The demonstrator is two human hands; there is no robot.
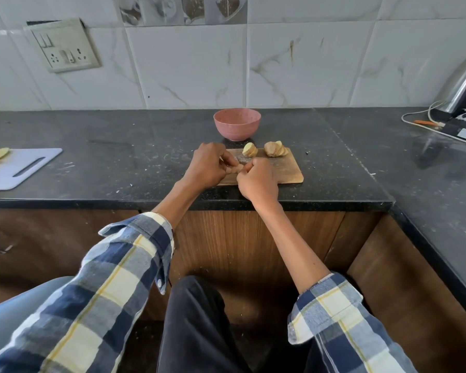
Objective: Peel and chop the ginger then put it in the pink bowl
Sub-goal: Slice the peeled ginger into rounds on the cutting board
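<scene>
While the black counter (145, 157) carries everything the job needs, the work looks only partly done. Largest of the task's things is the wooden cutting board (283, 170), lying near the counter's front edge, and just behind it stands the pink bowl (236, 124); what shows of its inside looks bare, so I judge that no ginger has gone in yet. On the far side of the board lie two ginger lumps, one (250, 150) just in front of the bowl and the other (275, 149) to its right; both show pale cut faces and what look like slice lines, though whether they are fully peeled I cannot tell. No knife or peeler is visible, so the tool in use, if any, is hidden. A third ginger piece (236, 169) is held over the near left part of the board, between both hands. Both forearms reach forward from rolled plaid sleeves and meet over the board. Curled over the piece's left end, the left hand (206, 168) pinches it with its fingertips. Meeting it from the other side, the right hand (257, 181) has its fingers closed round the right end, thumb near the top. My guess is that this piece is being peeled or broken apart by hand, with chopping and the transfer to the bowl left to do.
</scene>
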